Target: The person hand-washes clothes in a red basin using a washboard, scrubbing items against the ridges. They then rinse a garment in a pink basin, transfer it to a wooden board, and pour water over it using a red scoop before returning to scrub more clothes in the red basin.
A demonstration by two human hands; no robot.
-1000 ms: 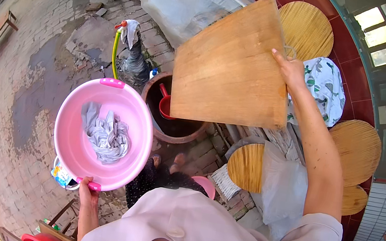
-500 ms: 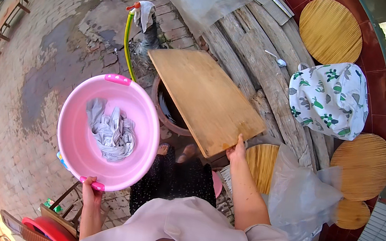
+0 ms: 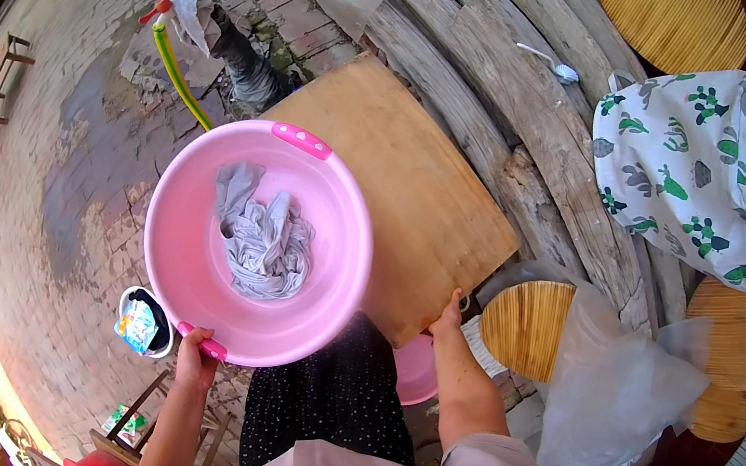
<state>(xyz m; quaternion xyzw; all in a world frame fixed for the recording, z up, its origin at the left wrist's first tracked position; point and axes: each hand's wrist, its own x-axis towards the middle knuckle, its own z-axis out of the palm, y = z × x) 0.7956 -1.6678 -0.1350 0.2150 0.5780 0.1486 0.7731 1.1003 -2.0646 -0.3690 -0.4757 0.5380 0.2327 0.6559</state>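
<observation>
My left hand [image 3: 195, 359] grips the pink handle of a round pink basin [image 3: 188, 233], its fingers closed over the rim. Wrung grey cloth [image 3: 266, 245] lies in the basin. On the right, my right hand [image 3: 449, 315] holds the near corner of a wooden board [image 3: 401, 179], thumb on top and the other fingers mostly hidden beneath. The basin's right side overlaps the board in view; whether they touch I cannot tell. The round vessel under the board is hidden from sight.
Weathered timber beams [image 3: 510, 108] lie ahead, with a spoon [image 3: 548, 64] and a cactus-print cloth cover [image 3: 695, 172] on them. A tap with a yellow-green hose [image 3: 174, 70] stands ahead left. A white bucket [image 3: 146, 322] and another pink basin [image 3: 417, 370] are close by.
The basin has shifted right, nearer the board. The board now covers the dark round vessel that showed half a second ago. Both hands keep their grips as the view shifts.
</observation>
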